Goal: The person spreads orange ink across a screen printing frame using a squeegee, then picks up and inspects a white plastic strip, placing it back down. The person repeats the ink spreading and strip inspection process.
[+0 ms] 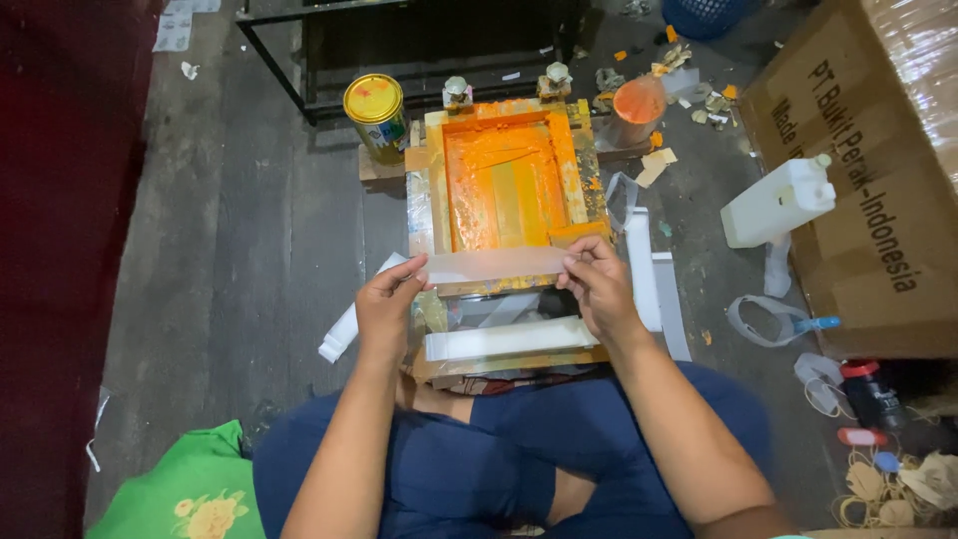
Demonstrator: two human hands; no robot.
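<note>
Down at the bottom of the view it's just crossed legs in dark blue, with a green cloth (pixel 190 489) off to the person's left, and both forearms reaching out over a low wooden stand. Left hand (pixel 387 304) and right hand (pixel 597 287) are each pinched shut on one end of a pale translucent strip (pixel 494 266), thumb on top and fingers under, so it's stretched flat between them, right along the near edge of the printing frame (pixel 509 185). My guess is the strip is thin plastic or tape: basically weightless, floppy, probably keen to curl or cling to itself, so holding it by the two ends under a bit of tension like this looks like the sensible grip, since grabbing the middle would just crease it. Under the hands there's a white bar (pixel 509 339) lying across the stand. The frame itself is smeared with orange ink, wet looking, so I'd keep fingers off the inside. Past it sit a yellow-lidded tin (pixel 375 110) on the left and an orange-stained cup (pixel 637 105) on the right, then a white jerrycan (pixel 778 200) and a big cardboard box (pixel 878 160) further to the right
</note>
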